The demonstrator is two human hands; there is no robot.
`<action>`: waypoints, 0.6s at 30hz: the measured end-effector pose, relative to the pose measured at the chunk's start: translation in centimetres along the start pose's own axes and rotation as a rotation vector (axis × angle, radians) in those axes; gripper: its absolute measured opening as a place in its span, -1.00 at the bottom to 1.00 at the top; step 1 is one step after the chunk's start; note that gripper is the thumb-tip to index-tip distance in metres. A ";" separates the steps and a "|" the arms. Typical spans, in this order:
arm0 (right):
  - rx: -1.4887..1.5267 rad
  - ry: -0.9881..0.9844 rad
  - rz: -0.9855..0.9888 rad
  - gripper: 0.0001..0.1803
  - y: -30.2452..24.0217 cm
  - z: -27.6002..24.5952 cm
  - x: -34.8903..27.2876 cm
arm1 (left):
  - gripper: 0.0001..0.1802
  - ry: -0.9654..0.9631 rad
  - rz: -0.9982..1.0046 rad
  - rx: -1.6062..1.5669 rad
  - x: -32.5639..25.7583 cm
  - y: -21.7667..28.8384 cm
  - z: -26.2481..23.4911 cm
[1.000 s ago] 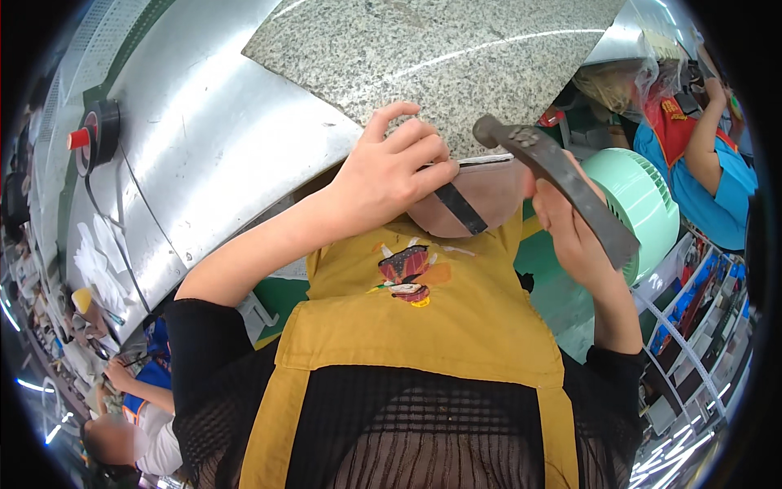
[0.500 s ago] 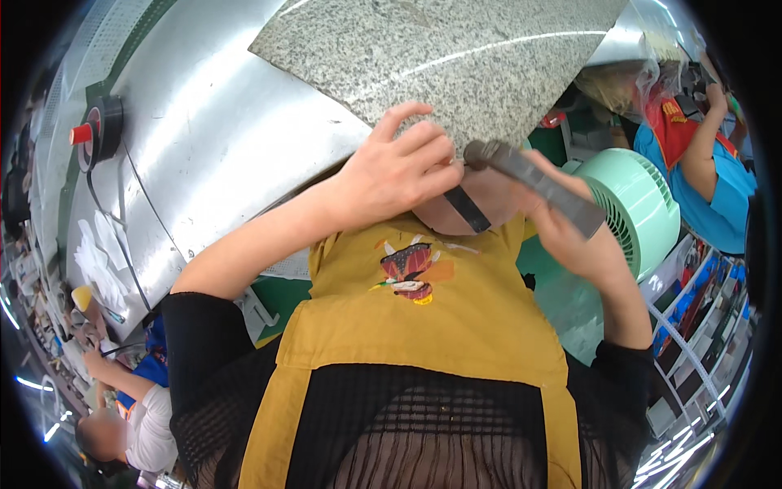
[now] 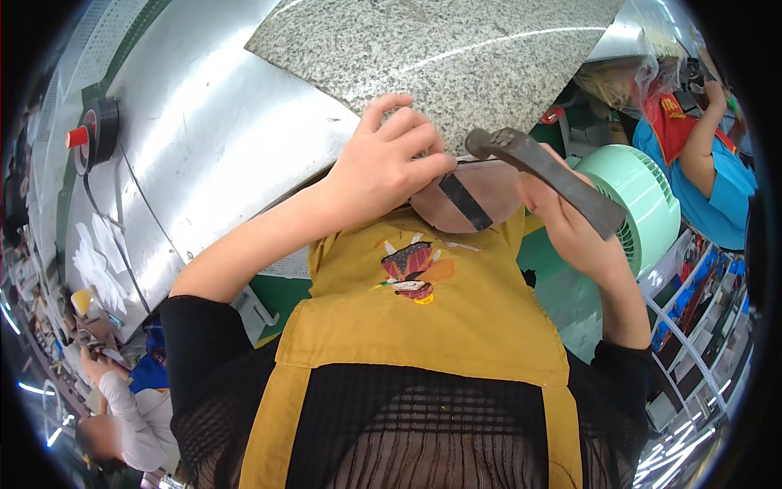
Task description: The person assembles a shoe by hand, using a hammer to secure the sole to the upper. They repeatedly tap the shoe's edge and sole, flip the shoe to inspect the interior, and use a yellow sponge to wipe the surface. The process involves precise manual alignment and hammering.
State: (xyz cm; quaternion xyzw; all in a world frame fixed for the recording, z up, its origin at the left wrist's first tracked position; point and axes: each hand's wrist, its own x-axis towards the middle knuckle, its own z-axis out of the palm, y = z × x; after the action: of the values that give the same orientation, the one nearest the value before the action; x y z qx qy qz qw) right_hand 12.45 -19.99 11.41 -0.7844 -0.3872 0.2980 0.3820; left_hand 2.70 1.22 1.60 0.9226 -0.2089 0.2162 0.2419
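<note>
A rounded, pinkish-brown flat piece (image 3: 436,213) with a black strip across it lies between my hands, just above the yellow apron (image 3: 423,334). My left hand (image 3: 387,163) has curled fingers and pinches the upper left edge of this piece; the fingertips are partly hidden. To the right, my right hand (image 3: 574,220) is closed round a hammer. The dark metal head of the hammer (image 3: 562,179) slants over the piece's right side, its rounded end near the stone's edge. The hammer's handle is hidden by the hand.
A speckled stone slab (image 3: 423,57) lies on the metal table (image 3: 212,122). At the left stand a black round device with a red knob (image 3: 99,134) and white papers (image 3: 98,261). A mint-green fan (image 3: 631,204) stands by my right hand. Co-workers (image 3: 692,163) sit at both sides.
The hammer head has swung a little, its broad end now farther right. My left hand has shifted slightly left and up, and more of the brown piece shows.
</note>
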 end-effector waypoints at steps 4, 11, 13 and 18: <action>-0.022 0.114 -0.128 -0.83 0.4 1.3 -0.5 | -0.85 0.014 0.065 0.041 0.0 0.0 -0.1; -0.012 -0.029 -0.012 -0.73 -1.0 0.3 0.0 | -0.85 0.007 0.050 0.128 0.1 0.4 -0.2; -0.214 -0.091 -0.034 -0.69 0.0 1.4 -0.2 | -0.85 -0.019 -0.010 0.106 -0.2 0.8 -0.5; -0.033 -0.113 0.071 -0.66 -0.5 0.7 0.0 | -0.84 -0.001 -0.170 -0.061 -0.4 0.1 -0.1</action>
State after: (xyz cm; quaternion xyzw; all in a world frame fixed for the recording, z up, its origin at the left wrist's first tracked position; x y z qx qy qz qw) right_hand 11.76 -19.52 11.48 -0.7859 -0.3848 0.3486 0.3358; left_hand 2.25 1.29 1.50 0.9293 -0.1363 0.1881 0.2872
